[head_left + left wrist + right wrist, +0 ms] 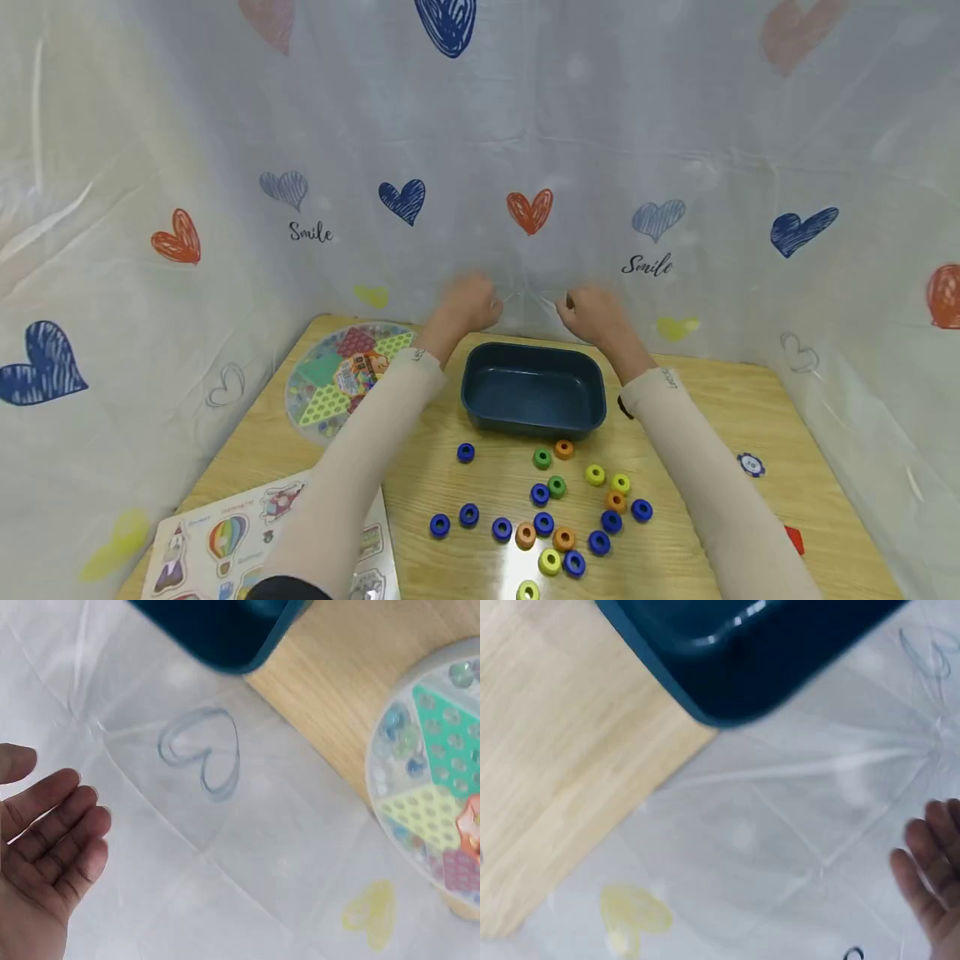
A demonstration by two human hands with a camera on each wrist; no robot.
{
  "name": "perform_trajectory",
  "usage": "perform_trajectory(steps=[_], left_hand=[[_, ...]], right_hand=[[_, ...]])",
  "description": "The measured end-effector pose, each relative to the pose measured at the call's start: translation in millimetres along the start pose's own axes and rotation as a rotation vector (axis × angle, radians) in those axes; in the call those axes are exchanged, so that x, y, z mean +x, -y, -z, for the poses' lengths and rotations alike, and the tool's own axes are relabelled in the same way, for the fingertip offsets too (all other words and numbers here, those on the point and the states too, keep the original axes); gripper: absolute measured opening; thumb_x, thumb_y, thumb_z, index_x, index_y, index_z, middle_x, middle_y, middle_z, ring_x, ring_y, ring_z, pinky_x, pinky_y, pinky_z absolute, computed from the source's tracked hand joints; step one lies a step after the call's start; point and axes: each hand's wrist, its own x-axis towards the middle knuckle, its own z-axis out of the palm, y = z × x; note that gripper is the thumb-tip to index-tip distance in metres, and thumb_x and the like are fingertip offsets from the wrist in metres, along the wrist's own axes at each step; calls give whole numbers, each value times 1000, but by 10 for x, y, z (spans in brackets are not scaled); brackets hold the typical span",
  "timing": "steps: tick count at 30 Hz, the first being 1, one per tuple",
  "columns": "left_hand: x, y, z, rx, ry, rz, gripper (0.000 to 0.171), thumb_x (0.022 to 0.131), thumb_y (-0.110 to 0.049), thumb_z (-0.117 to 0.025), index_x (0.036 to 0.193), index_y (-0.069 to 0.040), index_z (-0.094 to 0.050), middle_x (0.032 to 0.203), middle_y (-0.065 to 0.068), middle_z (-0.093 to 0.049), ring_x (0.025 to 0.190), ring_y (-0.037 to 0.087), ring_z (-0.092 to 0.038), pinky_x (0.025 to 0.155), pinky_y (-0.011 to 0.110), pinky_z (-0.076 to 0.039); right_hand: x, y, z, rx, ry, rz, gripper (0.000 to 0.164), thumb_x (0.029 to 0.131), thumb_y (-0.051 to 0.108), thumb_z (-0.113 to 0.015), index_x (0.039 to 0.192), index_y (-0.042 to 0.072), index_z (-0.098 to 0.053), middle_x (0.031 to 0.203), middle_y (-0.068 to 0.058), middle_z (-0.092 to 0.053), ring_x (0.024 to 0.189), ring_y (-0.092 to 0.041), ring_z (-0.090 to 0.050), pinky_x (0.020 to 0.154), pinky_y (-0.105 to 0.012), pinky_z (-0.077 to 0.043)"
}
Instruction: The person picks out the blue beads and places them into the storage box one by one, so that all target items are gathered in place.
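Note:
Both hands are held up beyond the table's far edge, in front of the printed curtain. My left hand [471,302] is above the left far corner of a dark blue basin [532,427]; its fingers are loosely bent with nothing between them, as the left wrist view also shows. My right hand [594,313] is above the basin's right far corner, its fingers [922,881] loosely curved and holding nothing. The basin's inside shows no contents. In front of it, blue rings [543,523], orange rings [564,538], yellow rings [550,561] and green rings [557,487] lie scattered on the table.
On the left lie a round Chinese checkers board [325,404] with marbles and a white picture puzzle board [198,546], partly behind the left sleeve. A poker chip [751,465] and a red piece [795,540] lie right. Heart-printed curtain [480,167] surrounds the wooden table [420,500].

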Motion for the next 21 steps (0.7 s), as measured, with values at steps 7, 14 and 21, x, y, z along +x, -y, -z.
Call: perform_trajectory(steps=[7,14,21], left_hand=[[-597,-81,-197,-245,82,-234,42,88,-18,-55,50,-18,-35,46,-7,-20,42,9,-13,43,24,-16],[-1221,6,-348,-371,263,-269,9,85,-21,-65,76,-18,-65,65,-10,-51,56,6,-46,53,25,-40],[-1508,56,-798,-478,294,-264,23,77,-20,-73,94,-5,-70,67,-6,-55,57,5,-47,52,22,-41]], right_hand=[[-485,-118,-338,174,133,-86,35,94,21,-49,114,-6,-59,114,-23,-57,103,-38,-54,83,-52,-44],[-826,-269,-676,440,151,-192,52,97,14,-41,139,-11,-27,133,-34,-37,118,-48,-39,92,-58,-35],[-995,-286,-965,638,7,-271,45,97,3,-30,139,-12,-24,92,-34,-54,79,-44,-54,78,-52,-42]])
